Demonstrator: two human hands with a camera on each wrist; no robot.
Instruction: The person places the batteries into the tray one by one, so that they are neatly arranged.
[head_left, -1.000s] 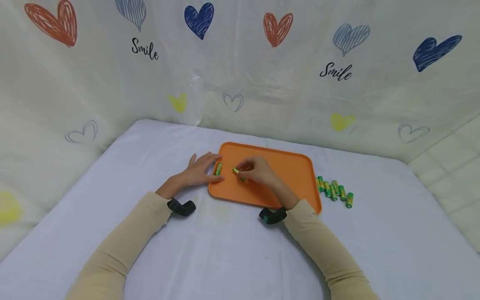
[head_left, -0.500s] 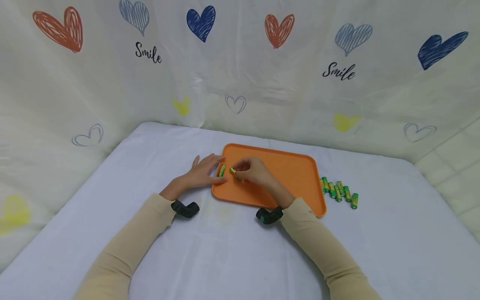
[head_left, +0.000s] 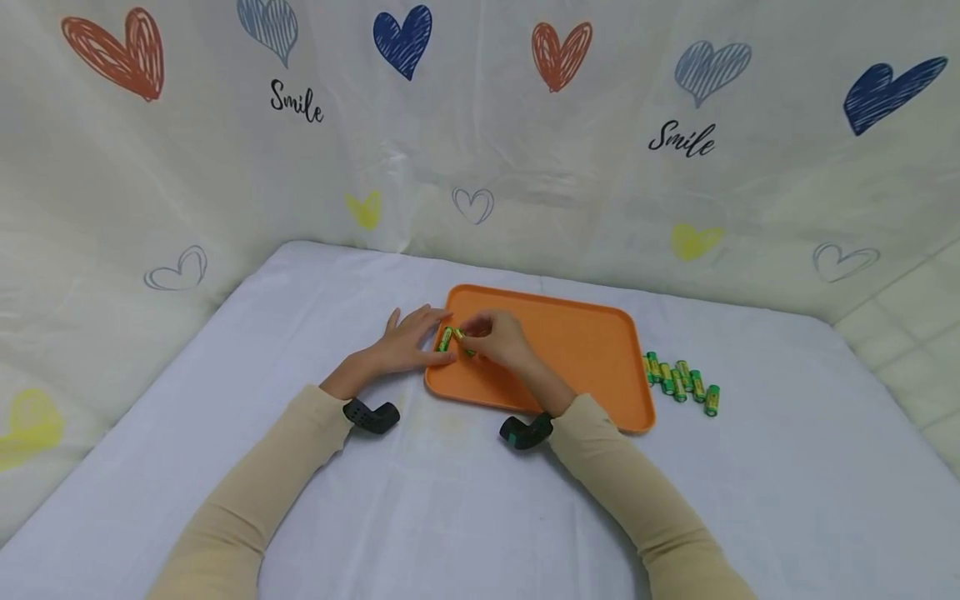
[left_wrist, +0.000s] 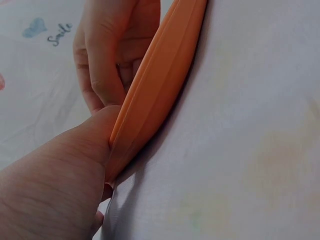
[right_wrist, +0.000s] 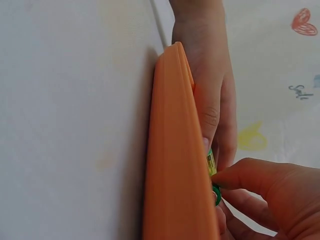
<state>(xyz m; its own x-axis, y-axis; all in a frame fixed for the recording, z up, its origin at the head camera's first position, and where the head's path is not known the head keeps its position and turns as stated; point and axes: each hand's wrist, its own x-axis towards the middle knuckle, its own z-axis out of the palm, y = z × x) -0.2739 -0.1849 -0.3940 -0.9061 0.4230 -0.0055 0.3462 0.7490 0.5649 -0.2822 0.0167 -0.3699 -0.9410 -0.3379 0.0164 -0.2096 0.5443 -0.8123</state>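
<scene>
An orange tray (head_left: 562, 342) lies on the white cloth. My left hand (head_left: 397, 346) rests at its left edge, thumb and fingers spread apart around a green-and-yellow battery (head_left: 446, 338) lying inside that edge. Just to the right, my right hand (head_left: 501, 340) pinches another battery (head_left: 460, 333) between thumb and fingers, its top end tilted left near the first one. In the right wrist view, the thumb of the right hand (right_wrist: 280, 195) reaches past the tray rim, which hides much of both batteries. The left wrist view shows no battery.
Several matching batteries (head_left: 678, 383) lie in a loose cluster on the cloth, against and beyond the tray's right edge. Behind the table hangs a pale curtain (head_left: 525, 150) printed with hearts. A black wrist camera (head_left: 527, 432) sits above the tray's front edge.
My right hand has moved left across the tray, bringing its battery close to the one at the left edge. The left hand holds its place; the head view has shifted slightly.
</scene>
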